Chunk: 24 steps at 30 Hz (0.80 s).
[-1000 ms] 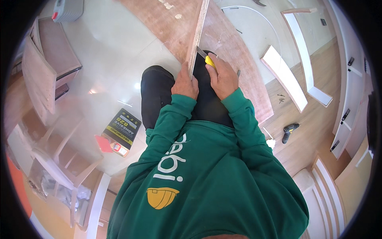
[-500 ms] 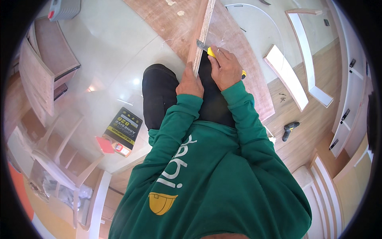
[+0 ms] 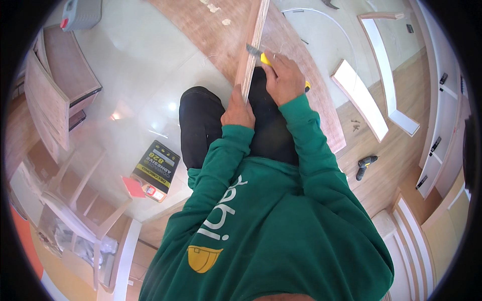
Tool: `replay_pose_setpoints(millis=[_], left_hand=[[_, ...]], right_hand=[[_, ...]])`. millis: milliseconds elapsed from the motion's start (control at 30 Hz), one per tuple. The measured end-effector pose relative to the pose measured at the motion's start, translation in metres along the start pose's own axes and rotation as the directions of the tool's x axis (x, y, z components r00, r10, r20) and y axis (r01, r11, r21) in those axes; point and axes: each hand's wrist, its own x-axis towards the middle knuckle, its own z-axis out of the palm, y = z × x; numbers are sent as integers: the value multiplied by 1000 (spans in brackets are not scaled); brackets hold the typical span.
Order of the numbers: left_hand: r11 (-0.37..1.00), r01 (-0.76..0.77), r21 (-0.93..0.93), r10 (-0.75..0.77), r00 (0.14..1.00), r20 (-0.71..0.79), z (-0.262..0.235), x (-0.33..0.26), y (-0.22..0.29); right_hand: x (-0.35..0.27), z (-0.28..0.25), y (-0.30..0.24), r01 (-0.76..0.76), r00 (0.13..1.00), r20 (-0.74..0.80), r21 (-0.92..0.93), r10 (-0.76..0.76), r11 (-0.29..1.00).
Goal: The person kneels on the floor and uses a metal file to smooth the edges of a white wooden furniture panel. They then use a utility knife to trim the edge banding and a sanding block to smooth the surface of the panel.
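Observation:
A long plywood strip (image 3: 253, 42) stands on its edge and runs away from me, above my black-trousered knees. My left hand (image 3: 238, 109) grips its near end. My right hand (image 3: 284, 76) is shut on a yellow utility knife (image 3: 261, 56), with the grey blade end touching the strip's right face. Under the strip lies a large brown laminate sheet (image 3: 211, 35) on the pale floor. Both arms wear green sleeves.
A black and yellow adhesive tin (image 3: 155, 168) with a red scraper (image 3: 133, 186) lies at my left. Wooden cabinet parts (image 3: 55, 95) stand at far left. White boards (image 3: 359, 98) and a cordless drill (image 3: 365, 165) lie on the wooden floor at right.
My right hand has slid the knife farther away along the strip. My left hand has kept its grip on the near end.

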Motion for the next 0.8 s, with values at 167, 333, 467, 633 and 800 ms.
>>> replay_pose_setpoints(millis=[167,333,467,633,800], left_hand=[[1000,0,-25,0,1000,-11,1,-1,2],[1000,6,-27,-7,1000,-15,0,2,-3],[1000,1,-20,-1,1000,-12,1,-1,-2],[1000,14,-24,-14,1000,-15,1,0,-2],[999,-19,-25,19,1000,-11,3,-1,-2]], right_hand=[[-8,-2,-1,17,1000,-6,69,-17,997],[5,7,2,17,999,-36,35,-16,999],[31,10,17,41,998,-51,23,-40,999],[12,-4,13,102,994,41,41,-103,994],[28,3,13,54,998,-25,10,-54,998]])
